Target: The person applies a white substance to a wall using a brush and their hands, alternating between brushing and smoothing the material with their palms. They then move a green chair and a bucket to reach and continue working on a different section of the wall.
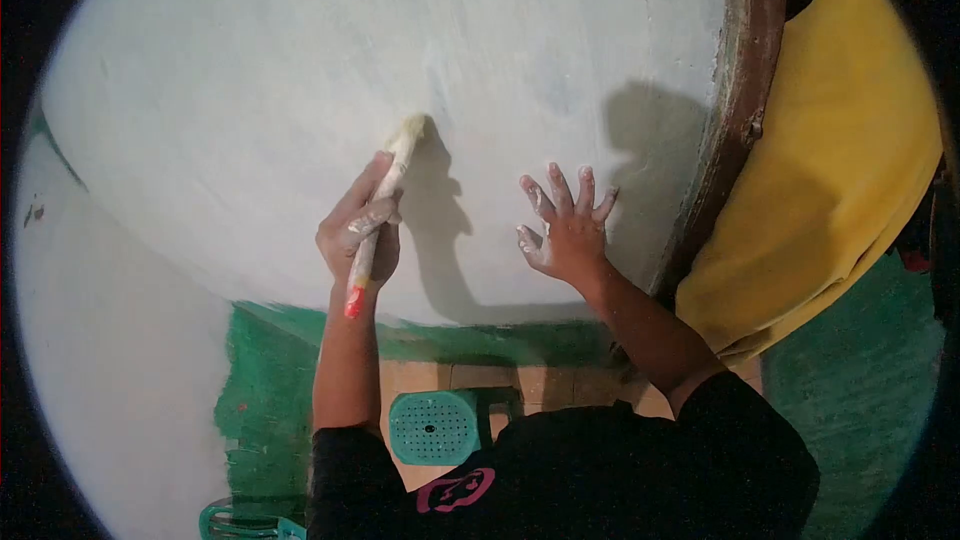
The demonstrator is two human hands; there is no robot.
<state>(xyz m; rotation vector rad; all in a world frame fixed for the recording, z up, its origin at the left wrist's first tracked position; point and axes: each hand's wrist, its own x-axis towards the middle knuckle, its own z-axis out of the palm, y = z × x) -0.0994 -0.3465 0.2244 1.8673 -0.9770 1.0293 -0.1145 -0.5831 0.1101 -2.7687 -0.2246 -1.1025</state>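
A paintbrush [386, 198] with a whitish handle and a red end is gripped in my left hand [362, 222], its pale bristles up against the white wall [480, 50]. The fingers wrap round the handle and carry white paint. To the right, my right hand [572, 225] lies flat on the wall with its fingers spread and paint on the fingertips; it holds nothing. Shadows of the brush and of a head fall on the wall.
Below the white part runs a green painted band [470, 341]. A green stool [434, 428] stands on the tiled floor [415, 376]. Brown wooden frame [745, 90] and a yellow cloth [840, 150] are at the right. Part of a green plastic chair [240, 523] shows at the lower left.
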